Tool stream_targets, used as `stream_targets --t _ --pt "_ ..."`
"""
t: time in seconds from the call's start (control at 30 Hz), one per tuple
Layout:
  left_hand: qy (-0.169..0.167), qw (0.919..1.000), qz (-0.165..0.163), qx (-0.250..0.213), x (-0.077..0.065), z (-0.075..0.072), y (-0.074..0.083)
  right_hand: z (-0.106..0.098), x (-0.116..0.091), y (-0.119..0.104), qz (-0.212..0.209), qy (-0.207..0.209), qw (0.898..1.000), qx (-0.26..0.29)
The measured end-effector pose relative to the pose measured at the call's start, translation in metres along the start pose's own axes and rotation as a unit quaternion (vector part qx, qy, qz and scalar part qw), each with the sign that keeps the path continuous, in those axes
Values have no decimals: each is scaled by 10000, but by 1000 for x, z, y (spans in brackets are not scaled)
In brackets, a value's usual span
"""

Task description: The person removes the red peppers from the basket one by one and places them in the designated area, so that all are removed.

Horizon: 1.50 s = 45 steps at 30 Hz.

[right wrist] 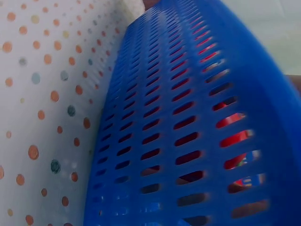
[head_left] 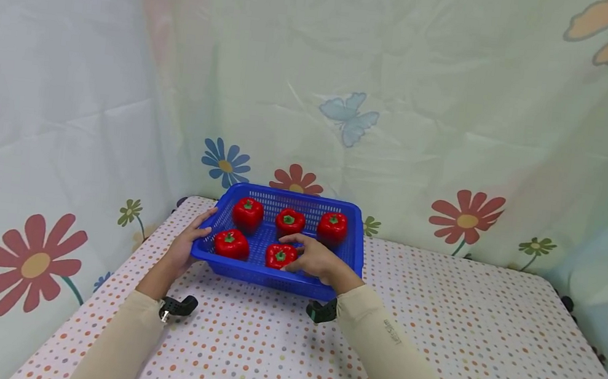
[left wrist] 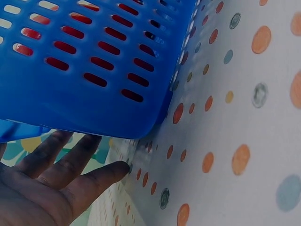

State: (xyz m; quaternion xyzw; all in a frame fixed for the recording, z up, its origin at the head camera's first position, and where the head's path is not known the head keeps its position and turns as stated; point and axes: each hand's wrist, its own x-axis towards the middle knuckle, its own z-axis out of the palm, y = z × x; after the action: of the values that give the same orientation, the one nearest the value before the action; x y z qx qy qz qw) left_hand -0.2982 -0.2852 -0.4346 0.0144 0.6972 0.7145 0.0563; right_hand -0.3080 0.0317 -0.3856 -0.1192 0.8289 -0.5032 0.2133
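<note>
A blue plastic basket point(head_left: 275, 277) with slotted sides stands on the dotted tabletop, with several red bell peppers inside. The left hand point(head_left: 187, 246) touches the basket's left side; in the left wrist view its fingers point(left wrist: 94, 186) are spread and fairly straight beside the blue wall. Reaching over the near rim, the right hand point(head_left: 319, 259) has thumb and fingers curved about the front middle bell pepper point(head_left: 278, 256). Its far fingers are partly hidden. In the right wrist view, the basket's slotted wall point(right wrist: 164, 113) hides that hand.
Other bell peppers sit at front left point(head_left: 231, 244), back left point(head_left: 248, 214), back middle point(head_left: 290, 220) and back right point(head_left: 332, 227) of the basket. The dotted table point(head_left: 434, 327) extends to the right. A printed curtain point(head_left: 412, 164) hangs behind.
</note>
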Motion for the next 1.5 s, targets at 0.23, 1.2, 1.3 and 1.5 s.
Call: stream_targets --t 0.23,1.2,1.3,1.5 --pt "35 10000 22 17 0 0 0 4 4 0 -145 -3 9998 -131" --pt "200 9998 -21 77 0 2 0 -34 -20 -7 -593 440 9970 230" --pt "136 9999 21 65 1 1 -1 -53 -30 -8 -802 419 9955 294" --pt "238 9997 -21 72 2 1 -2 -94 -53 -2 -956 667 9928 255"
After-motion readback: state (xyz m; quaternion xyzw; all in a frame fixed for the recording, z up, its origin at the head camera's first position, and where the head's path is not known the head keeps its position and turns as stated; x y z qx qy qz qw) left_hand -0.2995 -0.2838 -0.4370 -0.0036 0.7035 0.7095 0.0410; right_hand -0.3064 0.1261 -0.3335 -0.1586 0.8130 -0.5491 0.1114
